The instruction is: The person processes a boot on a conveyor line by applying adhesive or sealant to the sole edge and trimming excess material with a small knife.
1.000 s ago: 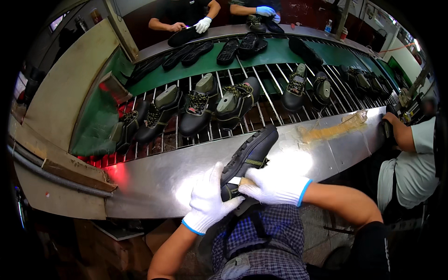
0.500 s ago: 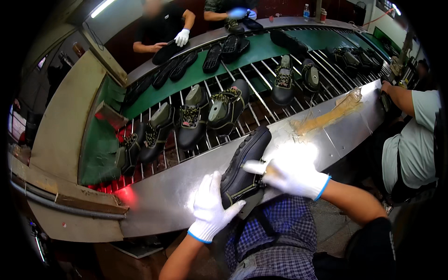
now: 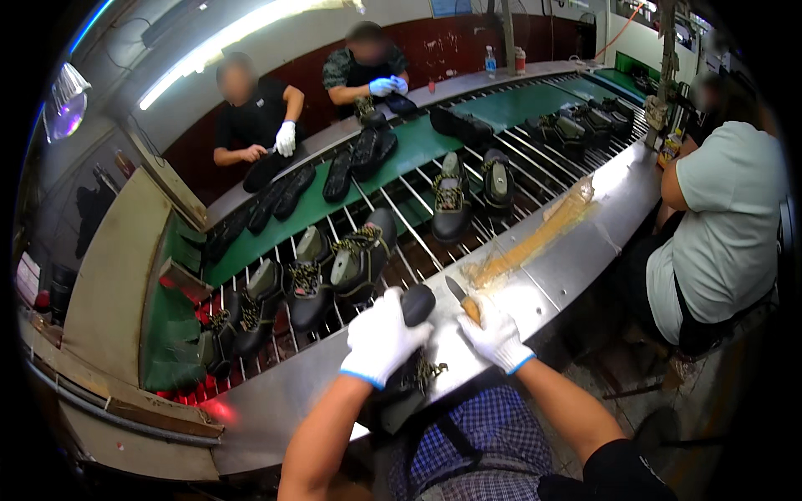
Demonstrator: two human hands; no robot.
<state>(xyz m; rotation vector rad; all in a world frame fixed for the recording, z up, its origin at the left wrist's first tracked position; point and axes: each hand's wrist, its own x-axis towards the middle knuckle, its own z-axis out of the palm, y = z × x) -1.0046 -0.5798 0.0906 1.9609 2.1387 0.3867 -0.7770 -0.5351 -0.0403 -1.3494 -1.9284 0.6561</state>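
My left hand (image 3: 383,336), in a white knit glove with a blue cuff, is closed over a black shoe (image 3: 418,306) above the metal ledge. The shoe's rounded end pokes out past my fingers. Yellow-and-black laces (image 3: 433,369) and a grey block, perhaps a shoe last, (image 3: 396,411) show below the hand; the rest is hidden by my glove. To the right, my gloved right hand (image 3: 494,336) grips a short knife (image 3: 464,302) by its wooden handle. Its dark blade points up and leftward, apart from the shoe.
Beyond the metal ledge (image 3: 292,399) runs a rod conveyor with several laced black shoes (image 3: 357,260). Black soles (image 3: 338,175) lie on a green belt (image 3: 413,138) behind. Brown tape (image 3: 535,238) covers part of the ledge. Two people work across; another person (image 3: 723,217) sits at right.
My left hand has moved from the shoe's side to over it, and the shoe has been turned. My right hand has drawn away from it with the knife. The view has tilted up.
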